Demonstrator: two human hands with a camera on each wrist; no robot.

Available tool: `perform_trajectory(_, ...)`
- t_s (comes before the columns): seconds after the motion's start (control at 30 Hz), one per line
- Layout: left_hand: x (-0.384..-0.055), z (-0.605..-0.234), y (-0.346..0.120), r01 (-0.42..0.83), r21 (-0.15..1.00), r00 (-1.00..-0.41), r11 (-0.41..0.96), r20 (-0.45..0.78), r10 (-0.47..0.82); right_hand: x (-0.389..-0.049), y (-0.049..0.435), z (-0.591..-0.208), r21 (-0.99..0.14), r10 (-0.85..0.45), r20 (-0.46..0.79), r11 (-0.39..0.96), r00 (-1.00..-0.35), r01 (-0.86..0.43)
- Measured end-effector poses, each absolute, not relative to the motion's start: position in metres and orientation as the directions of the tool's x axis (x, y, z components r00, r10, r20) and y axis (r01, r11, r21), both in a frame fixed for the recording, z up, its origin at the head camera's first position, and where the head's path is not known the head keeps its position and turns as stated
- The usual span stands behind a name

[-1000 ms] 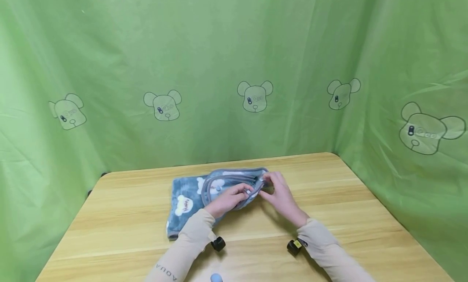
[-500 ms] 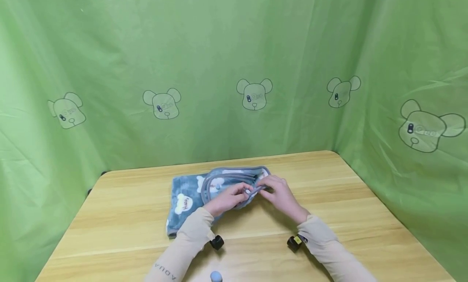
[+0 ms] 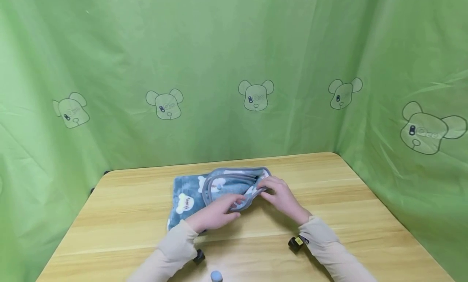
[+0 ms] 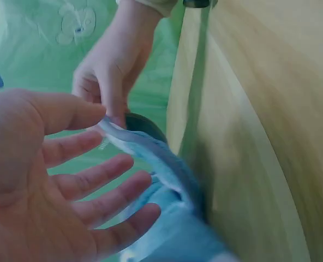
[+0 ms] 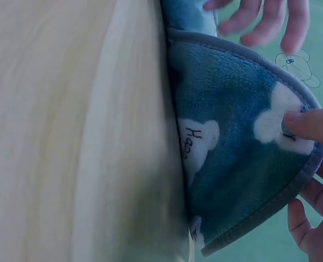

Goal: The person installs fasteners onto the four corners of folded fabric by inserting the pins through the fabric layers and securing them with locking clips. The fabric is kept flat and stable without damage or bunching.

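A folded blue fleece cloth [image 3: 188, 198] with grey binding and white bear-head patches lies toward the back of the table. My right hand [image 3: 281, 196] pinches its bound edge at the right end; in the right wrist view the thumb [image 5: 314, 125] presses the front of the fleece while the fingers curl behind. A flap of the cloth stands raised there. My left hand [image 3: 215, 213] is over the near side of the cloth. Its fingers [image 4: 109, 188] are spread and hold nothing in the left wrist view, just beside the bound edge.
A small blue round-topped object [image 3: 216, 276] stands at the table's near edge. Black wrist cameras [image 3: 295, 244] hang below both sleeves. Green curtains [image 3: 212, 127] with bear-head prints enclose the wooden table [image 3: 351, 217] at the back and sides.
My left hand has let go of the cloth's edge and moved left and toward me, its fingers spreading. My right hand has slid slightly nearer along the edge and still grips it.
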State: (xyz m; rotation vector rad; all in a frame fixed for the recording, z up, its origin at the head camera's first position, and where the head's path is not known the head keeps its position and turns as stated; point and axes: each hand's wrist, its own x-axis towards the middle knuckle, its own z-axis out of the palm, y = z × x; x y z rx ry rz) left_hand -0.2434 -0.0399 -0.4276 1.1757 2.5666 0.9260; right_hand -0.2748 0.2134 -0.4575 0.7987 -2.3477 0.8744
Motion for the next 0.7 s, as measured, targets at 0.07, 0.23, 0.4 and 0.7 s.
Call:
perform_trajectory(0.07, -0.233, -0.422, -0.049, 0.659, 0.546, -0.663, 0.517, 0.096, 0.743, -0.275, 0.214, -0.458, -0.409, -0.345, 0.628, 0.617, -0.698, -0.673)
perform_trajectory(0.23, -0.211, -0.414, -0.07, 0.709, 0.44, -0.635, 0.55, 0.061, 0.77, -0.276, 0.214, -0.46, -0.416, -0.342, 0.622, 0.618, -0.705, -0.667)
perform_trajectory(0.4, -0.191, -0.414, -0.086, 0.76, 0.378, -0.577, 0.528, 0.02, 0.816, -0.278, 0.214, -0.46, -0.419, -0.345, 0.624, 0.609, -0.701, -0.673)
perform_trajectory(0.7, -0.166, -0.434, -0.101, 0.751, 0.455, -0.506, 0.479, -0.07, 0.86, -0.279, 0.213, -0.463, -0.436, -0.347, 0.604, 0.61, -0.718, -0.662)
